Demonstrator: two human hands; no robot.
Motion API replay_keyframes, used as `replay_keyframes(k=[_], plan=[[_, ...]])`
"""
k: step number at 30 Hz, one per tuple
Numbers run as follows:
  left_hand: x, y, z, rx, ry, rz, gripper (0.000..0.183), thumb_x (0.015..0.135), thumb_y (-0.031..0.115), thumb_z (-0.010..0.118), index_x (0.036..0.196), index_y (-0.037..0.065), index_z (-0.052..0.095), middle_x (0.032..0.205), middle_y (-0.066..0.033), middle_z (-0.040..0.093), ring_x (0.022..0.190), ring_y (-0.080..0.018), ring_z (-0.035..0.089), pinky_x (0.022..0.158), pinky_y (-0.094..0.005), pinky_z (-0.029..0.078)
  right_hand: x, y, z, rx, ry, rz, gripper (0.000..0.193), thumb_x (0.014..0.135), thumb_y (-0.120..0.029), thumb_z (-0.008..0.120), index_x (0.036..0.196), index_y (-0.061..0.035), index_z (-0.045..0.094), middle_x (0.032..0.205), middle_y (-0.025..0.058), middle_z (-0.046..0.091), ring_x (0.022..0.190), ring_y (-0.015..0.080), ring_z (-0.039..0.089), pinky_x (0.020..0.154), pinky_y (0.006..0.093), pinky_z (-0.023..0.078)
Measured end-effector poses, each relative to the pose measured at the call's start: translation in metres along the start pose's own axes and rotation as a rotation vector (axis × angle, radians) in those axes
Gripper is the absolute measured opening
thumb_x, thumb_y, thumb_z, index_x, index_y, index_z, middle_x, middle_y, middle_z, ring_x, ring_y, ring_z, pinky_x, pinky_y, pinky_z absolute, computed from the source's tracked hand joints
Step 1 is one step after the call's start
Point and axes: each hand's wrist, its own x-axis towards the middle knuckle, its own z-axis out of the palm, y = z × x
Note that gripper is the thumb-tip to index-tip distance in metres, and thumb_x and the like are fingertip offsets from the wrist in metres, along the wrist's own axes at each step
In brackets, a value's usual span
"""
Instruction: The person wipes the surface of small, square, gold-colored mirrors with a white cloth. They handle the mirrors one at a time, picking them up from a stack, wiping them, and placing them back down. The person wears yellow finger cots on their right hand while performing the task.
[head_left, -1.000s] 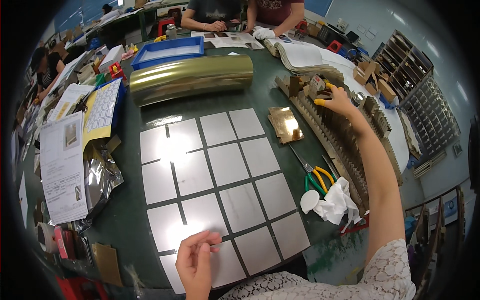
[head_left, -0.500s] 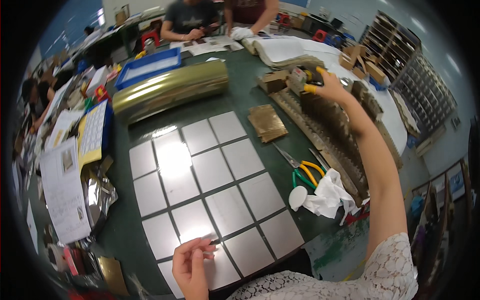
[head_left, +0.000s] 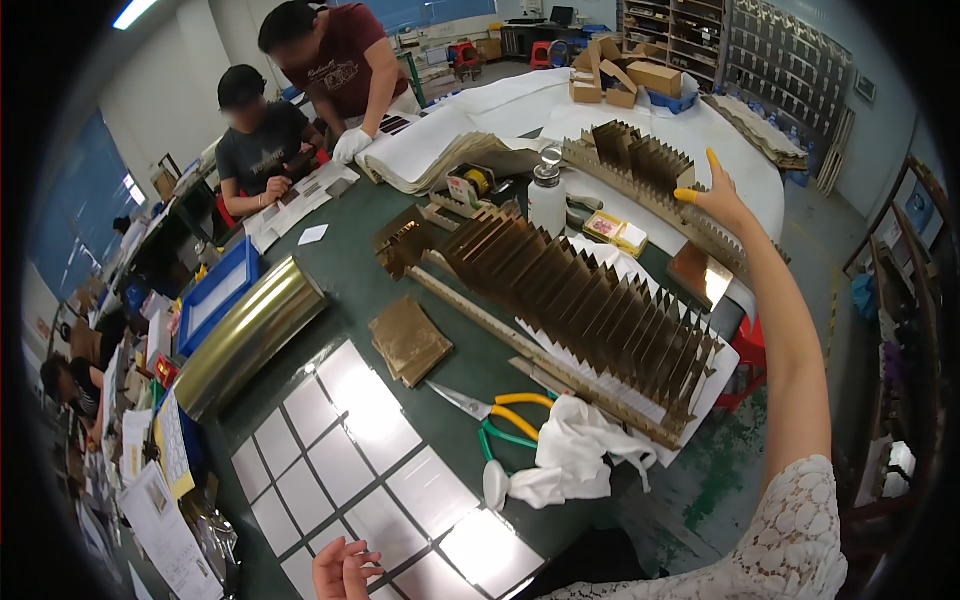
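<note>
My right hand (head_left: 722, 200) is stretched out to the far right, with yellow finger cots on its thumb and a finger. Those are spread apart and appear to hold nothing, beside the far slotted rack (head_left: 735, 245) of thin brass-coloured plates (head_left: 640, 152). Low in the picture, my left hand (head_left: 345, 573) has loosely bent fingers, nothing visible in them, over a grid of silvery square plates (head_left: 382, 522). A nearer rack holds a long row of upright brass-coloured sheets (head_left: 580, 300). Left of it lies a stack of brass-coloured squares (head_left: 410, 340).
Pliers (head_left: 520, 405) with green and yellow handles and a crumpled white cloth (head_left: 580, 450) lie near the front edge. A capped bottle (head_left: 546, 200) stands behind the nearer rack. A gold roll (head_left: 250, 340) and blue tray (head_left: 220, 295) are left; two people work beyond.
The view has swung right and up, bringing the racks and bottle fully into sight. My right hand has moved from the nearer rack's far end to beside the far rack.
</note>
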Motion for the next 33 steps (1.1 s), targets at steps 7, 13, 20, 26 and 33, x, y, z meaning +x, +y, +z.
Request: replay_keyframes(k=[7,13,20,26,33], plan=[[0.009,-0.005,0.028,0.014,-0.071,0.103,0.027,0.096,0.011,0.056,0.12,-0.001,0.055,0.107,-0.0143,0.065,0.088,-0.0198,0.065,0.072,-0.028,0.052,0.024,0.046,0.046,0.125,-0.039,0.016,0.126,0.059,-0.041,0.089,0.151,-0.0023,0.012,0.13,0.0232,0.051,0.118,0.0352,0.052,0.101,0.0427,0.042],[0.0,-0.003,0.029,0.006,-0.085,0.113,0.033,0.095,0.011,0.057,0.125,0.0,0.053,0.115,-0.0176,0.062,0.1,-0.0257,0.063,0.083,-0.0333,0.052,0.037,0.041,0.06,0.402,-0.002,-0.142,0.112,0.062,-0.025,0.089,0.146,0.0007,0.02,0.116,0.0143,0.059,0.101,0.021,0.06,0.087,0.0318,0.051],[-0.021,0.016,0.065,-0.055,-0.313,0.224,0.032,0.089,-0.008,0.051,0.121,-0.003,0.052,0.112,-0.0177,0.063,0.097,-0.0238,0.065,0.082,-0.0335,0.054,-0.043,-0.047,-0.044,0.679,-0.031,-0.365,0.072,0.085,-0.021,0.071,0.142,-0.0018,0.031,0.139,0.0143,0.043,0.126,0.0259,0.046,0.097,0.0367,0.048],[-0.055,0.032,0.084,-0.26,-0.756,0.442,0.051,0.088,0.003,0.062,0.136,-0.004,0.045,0.132,-0.019,0.054,0.118,-0.0274,0.056,0.093,-0.036,0.053,-0.28,-0.22,-0.115,0.621,-0.584,-0.681,0.121,0.053,-0.04,0.091,0.148,-0.0022,0.026,0.138,0.0122,0.046,0.127,0.0271,0.045,0.109,0.0394,0.03],[-0.086,0.005,0.03,-0.232,-0.561,0.176,0.048,0.092,0.003,0.061,0.138,-0.001,0.046,0.107,-0.0079,0.067,0.098,-0.0099,0.062,0.08,-0.0204,0.047,-0.377,-0.275,-0.076,0.571,-0.789,-0.793,0.104,0.068,-0.038,0.083,0.146,-0.0008,0.026,0.135,0.0171,0.038,0.121,0.035,0.038,0.104,0.0418,0.029]])
